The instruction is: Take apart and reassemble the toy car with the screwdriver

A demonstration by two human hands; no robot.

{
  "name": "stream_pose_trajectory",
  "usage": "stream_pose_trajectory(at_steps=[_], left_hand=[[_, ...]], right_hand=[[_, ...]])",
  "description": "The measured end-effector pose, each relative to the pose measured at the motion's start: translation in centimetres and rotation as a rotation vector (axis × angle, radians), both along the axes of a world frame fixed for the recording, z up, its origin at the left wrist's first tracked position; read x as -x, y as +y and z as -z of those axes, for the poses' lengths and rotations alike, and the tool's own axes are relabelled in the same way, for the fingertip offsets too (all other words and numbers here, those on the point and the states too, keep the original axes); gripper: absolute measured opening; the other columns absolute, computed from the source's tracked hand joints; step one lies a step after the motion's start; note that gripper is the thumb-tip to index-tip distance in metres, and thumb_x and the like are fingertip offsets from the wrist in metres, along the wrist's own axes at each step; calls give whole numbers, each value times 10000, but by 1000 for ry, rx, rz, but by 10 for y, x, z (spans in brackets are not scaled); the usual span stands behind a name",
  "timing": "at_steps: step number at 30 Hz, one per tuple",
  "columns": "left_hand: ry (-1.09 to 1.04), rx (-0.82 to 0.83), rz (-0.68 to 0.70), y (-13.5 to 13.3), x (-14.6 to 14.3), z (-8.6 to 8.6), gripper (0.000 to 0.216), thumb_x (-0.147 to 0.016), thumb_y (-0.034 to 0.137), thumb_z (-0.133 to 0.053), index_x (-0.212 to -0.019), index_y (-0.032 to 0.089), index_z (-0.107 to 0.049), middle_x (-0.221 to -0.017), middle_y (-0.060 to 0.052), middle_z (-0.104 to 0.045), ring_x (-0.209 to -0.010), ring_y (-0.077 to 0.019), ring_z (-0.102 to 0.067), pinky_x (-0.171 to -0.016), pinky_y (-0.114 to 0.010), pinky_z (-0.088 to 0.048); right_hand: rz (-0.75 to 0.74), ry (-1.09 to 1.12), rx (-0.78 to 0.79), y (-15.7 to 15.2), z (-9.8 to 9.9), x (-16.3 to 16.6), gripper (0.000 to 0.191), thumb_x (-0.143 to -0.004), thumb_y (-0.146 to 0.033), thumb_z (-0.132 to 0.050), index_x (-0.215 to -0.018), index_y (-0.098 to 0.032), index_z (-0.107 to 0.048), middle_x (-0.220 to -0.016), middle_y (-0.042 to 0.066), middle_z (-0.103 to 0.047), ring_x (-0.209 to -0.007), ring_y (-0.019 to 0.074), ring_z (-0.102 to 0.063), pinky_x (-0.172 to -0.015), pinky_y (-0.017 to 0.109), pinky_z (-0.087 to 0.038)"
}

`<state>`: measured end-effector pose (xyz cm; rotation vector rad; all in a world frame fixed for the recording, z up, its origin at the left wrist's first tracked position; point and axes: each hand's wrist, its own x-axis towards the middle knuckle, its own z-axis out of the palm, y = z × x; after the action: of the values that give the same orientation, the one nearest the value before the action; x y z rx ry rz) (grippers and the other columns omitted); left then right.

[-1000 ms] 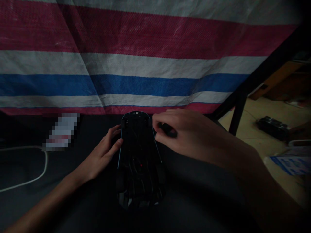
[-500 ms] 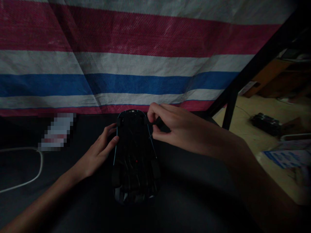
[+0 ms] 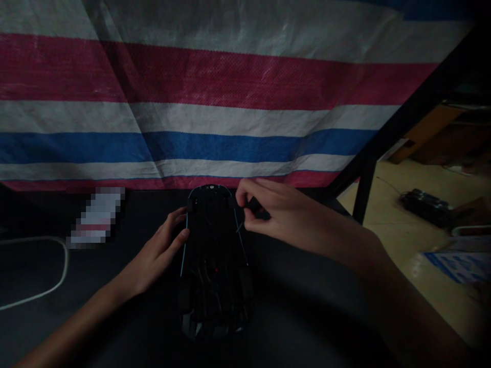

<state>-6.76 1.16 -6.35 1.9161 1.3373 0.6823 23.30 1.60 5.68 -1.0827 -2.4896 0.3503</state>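
A dark toy car chassis [image 3: 214,260] with thin blue edges lies lengthwise on the black table [image 3: 307,317], wires and a small red dot showing inside it. My left hand [image 3: 161,250] rests against its left side, fingers stretched out along the edge. My right hand [image 3: 276,212] sits at the chassis's far right corner, fingers pinched shut round a small black part [image 3: 253,205] that looks like a wheel. The scene is dim, and the part's exact shape is hard to make out.
A red, white and blue striped tarp [image 3: 192,102] hangs behind the table. A white cable [image 3: 57,276] loops at the left beside a blurred white item [image 3: 96,217]. A black metal frame leg [image 3: 364,189] stands right; a black object [image 3: 424,207] and blue-printed paper [image 3: 454,266] lie on the floor.
My right hand has drawn in closer to the chassis's far right corner and tightened its pinch on the small black part. The left hand stays against the left side.
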Motion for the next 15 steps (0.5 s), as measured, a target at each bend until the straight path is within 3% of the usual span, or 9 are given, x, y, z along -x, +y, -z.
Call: stream_pose_trajectory(at_steps=[9, 15], left_hand=[[6, 12, -13, -2, 1, 3, 647, -1057, 595, -394, -1627, 318, -260, -1695, -89, -397, -1535, -341, -404, -1268, -591, -302], [18, 19, -15, -3, -1, -2, 651, -1053, 606, -396, -1616, 303, -274, -1688, -99, -407, -1530, -345, -412, -1262, -591, -317]], right_hand=[[-45, -101, 46, 2, -6, -6, 258, -871, -20, -512, -1000, -226, -596, -1062, 32, -652, -1005, 190, -590, -858, 308, -414], [121, -171, -74, -5, -3, -1, 281, -891, -152, -607, -1157, -240, -597, -923, 8, -722, -796, 186, -660, -701, 307, -395]])
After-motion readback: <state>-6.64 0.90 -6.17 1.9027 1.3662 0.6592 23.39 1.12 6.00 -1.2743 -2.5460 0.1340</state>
